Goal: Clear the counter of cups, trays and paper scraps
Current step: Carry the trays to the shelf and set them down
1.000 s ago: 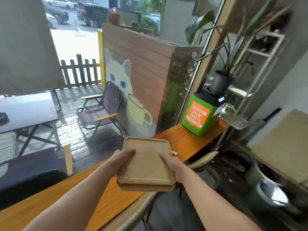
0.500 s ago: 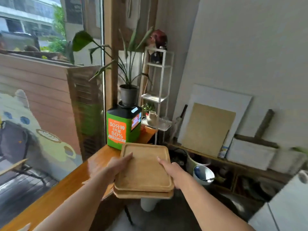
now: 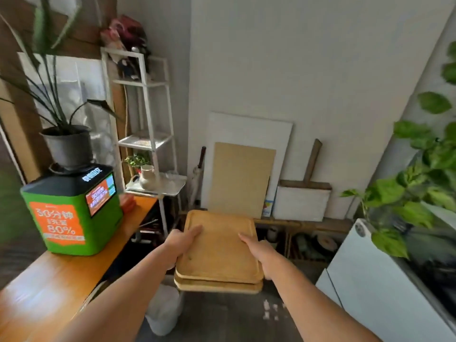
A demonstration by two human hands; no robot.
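Two wooden trays point(image 3: 218, 253) are stacked one on the other, both rectangular with rounded corners and a raised rim around a flat, matte, pale tan surface. The stack is held level in the air, clear of the worktop point(image 3: 56, 282) and to its right, above the dark floor.

The left hand point(image 3: 181, 243) grips the stack's left edge; its fingers point(image 3: 195, 230) lie flat on the upper tray's surface, closed on the stack. The right hand point(image 3: 261, 250) grips the right edge in the same manner, with one finger pointing inward across the rim. The lower parts of both hands are hidden under the stack.

The worktop is smooth, glossy orange-brown wood with a rounded edge. On its far end stands a green box-shaped machine point(image 3: 74, 213) with a black top, an orange label and a small lit screen. A dark round pot point(image 3: 66, 146) holding a long-leaved plant rests on top of it.

Beyond the worktop's end stands a white metal shelf point(image 3: 148, 114) with thin posts and mesh tiers; a small pale vase point(image 3: 147, 176) sits on its lower tier. Flat boards point(image 3: 243, 178), one white and one tan, lean against the grey wall. A pale round bin point(image 3: 164, 309) stands on the floor below the stack. A white cabinet point(image 3: 385, 285) with leafy green plants sits at the right.
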